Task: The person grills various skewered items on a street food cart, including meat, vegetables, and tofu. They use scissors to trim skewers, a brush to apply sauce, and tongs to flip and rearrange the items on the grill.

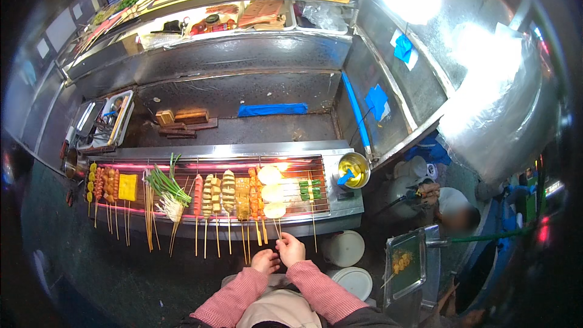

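My right hand (291, 249) pinches the wooden stick ends of a skewer of pale round slices (274, 193), which lies across the wire grill (296, 164). Close beside it, my left hand (266, 261) is held with curled fingers just below the sticks; whether it touches anything is hard to tell. To the left lie orange-red skewers (256, 191), spiral-cut skewers (228, 190), a pink sausage skewer (198, 196), green-stemmed vegetable skewers (171, 191) and a yellow sheet on sticks (128, 187). To the right is a green vegetable skewer (311, 190).
A metal bowl of yellow oil (354, 171) with a blue-handled tool stands at the grill's right end. Behind are wooden blocks (189, 118) and a utensil tray (124, 123). Lidded buckets (346, 248) and a tray with food (424, 259) stand at the right. A person (455, 209) is farther right.
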Tool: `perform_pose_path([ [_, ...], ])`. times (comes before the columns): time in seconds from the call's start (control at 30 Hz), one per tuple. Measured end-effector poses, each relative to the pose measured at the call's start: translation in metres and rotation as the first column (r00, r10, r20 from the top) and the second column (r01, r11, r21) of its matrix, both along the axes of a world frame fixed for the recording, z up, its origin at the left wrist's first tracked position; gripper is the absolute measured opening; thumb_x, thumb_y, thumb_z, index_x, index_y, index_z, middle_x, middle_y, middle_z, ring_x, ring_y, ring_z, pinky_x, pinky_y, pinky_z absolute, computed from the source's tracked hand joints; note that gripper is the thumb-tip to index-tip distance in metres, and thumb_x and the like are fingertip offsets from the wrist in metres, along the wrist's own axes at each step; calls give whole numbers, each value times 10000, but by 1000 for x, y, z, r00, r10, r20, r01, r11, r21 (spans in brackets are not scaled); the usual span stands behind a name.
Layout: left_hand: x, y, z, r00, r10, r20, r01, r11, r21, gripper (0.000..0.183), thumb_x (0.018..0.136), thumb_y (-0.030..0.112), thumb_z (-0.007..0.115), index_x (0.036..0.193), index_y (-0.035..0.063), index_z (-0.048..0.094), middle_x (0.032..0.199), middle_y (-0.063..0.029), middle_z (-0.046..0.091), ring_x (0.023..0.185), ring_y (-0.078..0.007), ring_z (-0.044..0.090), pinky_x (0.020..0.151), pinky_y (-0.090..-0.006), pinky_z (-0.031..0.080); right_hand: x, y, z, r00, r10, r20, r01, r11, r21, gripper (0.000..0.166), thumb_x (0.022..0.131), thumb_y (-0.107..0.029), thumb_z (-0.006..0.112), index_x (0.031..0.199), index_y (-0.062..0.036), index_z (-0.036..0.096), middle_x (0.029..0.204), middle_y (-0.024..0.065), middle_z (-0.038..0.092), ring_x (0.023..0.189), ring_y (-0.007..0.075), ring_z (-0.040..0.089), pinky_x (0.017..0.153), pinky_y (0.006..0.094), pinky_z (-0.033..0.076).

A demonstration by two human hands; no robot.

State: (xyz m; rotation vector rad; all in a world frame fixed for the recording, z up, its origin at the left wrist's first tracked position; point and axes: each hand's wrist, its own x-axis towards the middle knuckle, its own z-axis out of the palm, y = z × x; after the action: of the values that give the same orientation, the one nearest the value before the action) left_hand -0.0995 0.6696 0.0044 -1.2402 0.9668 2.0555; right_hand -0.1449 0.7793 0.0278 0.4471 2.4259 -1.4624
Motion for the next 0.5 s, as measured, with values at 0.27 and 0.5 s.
perform_pose_path([
  [0.27, -4, 33, 10, 983, -156, -100, 141, 980, -143, 334, 975, 255, 476, 1260, 84, 453, 1250, -102, 541, 1104, -268, 547, 898, -428, 485, -31, 104, 25, 976, -21, -216, 109, 908, 404, 256, 853, -228, 596, 1000, -29, 661, 924, 157, 672, 854, 296, 657, 773, 391, 514],
  [0.5, -22, 46, -7, 967, -118, -227, 57, 965, -258, 236, 1012, 201, 395, 1021, 65, 588, 696, -5, 530, 539, -100, 511, 488, -242, 463, -36, 81, -5, 950, -208, 233, 294, 845, -446, 170, 943, -74, 504, 1058, -23, 619, 805, 55, 630, 648, 119, 605, 573, 257, 533],
])
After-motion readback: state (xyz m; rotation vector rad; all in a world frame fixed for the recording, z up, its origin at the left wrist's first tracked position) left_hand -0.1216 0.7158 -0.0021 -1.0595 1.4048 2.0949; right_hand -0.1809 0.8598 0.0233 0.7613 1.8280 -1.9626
